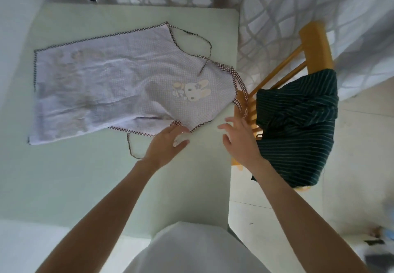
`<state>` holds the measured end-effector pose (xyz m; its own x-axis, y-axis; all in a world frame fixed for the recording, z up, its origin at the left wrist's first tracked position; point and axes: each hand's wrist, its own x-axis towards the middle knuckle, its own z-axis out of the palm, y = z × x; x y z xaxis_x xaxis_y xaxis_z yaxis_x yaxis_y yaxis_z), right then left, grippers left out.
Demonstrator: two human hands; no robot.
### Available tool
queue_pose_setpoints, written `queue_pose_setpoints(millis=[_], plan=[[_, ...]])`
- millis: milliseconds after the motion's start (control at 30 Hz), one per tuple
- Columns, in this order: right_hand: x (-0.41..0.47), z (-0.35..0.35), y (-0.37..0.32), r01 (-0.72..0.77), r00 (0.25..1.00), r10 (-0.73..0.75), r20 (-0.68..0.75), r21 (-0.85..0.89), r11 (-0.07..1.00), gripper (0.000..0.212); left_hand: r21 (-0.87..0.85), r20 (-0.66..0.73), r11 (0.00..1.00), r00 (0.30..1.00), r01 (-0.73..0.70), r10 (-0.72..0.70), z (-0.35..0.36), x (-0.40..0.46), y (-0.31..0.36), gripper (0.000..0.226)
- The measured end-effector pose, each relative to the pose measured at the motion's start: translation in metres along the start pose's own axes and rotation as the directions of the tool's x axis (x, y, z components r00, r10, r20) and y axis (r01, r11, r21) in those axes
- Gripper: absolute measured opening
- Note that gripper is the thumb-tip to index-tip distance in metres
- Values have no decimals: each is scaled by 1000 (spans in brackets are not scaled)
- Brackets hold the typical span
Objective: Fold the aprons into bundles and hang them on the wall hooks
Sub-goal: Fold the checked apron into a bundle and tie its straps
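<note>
A pale lilac checked apron [110, 85] with dark checked trim and a rabbit print lies spread flat on the pale green table [85, 187], bib end toward the right. Its neck loop hangs over the table's right edge. My left hand [167, 144] pinches the apron's near waist corner, where a tie string trails onto the table. My right hand [238, 140] hovers with fingers spread near the table's right edge, holding nothing. A dark green striped apron [298, 127] is draped over a wooden chair.
The wooden chair [315, 42] stands right beside the table's right edge. Patterned white curtains [298, 6] hang behind the table and chair. Pale tiled floor shows at the right. No wall hooks are in view.
</note>
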<state>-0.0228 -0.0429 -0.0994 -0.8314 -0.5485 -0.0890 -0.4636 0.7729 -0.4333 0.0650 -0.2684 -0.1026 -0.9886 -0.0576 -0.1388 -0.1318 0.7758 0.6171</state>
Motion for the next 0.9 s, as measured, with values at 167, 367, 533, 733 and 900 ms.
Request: queue_pose_setpoints(millis=[167, 367, 533, 733, 900], plan=[[4, 46, -68, 286, 951, -292, 102, 70, 956, 23, 11, -274, 958, 922, 286, -272, -3, -60, -32, 28], [41, 89, -146, 379, 923, -371, 103, -70, 923, 37, -26, -324, 894, 842, 448, -431, -31, -96, -96, 39], [70, 115, -175, 248, 962, -215, 171, -207, 946, 40, 29, -255, 928, 900, 371, -352, -53, -75, -138, 46], [77, 103, -183, 304, 952, -303, -34, 24, 952, 14, 180, -188, 957, 963, 228, -194, -67, -50, -157, 48], [59, 70, -182, 197, 977, -180, -111, 159, 967, 16, 215, -291, 958, 949, 190, -123, -78, -49, -162, 30]])
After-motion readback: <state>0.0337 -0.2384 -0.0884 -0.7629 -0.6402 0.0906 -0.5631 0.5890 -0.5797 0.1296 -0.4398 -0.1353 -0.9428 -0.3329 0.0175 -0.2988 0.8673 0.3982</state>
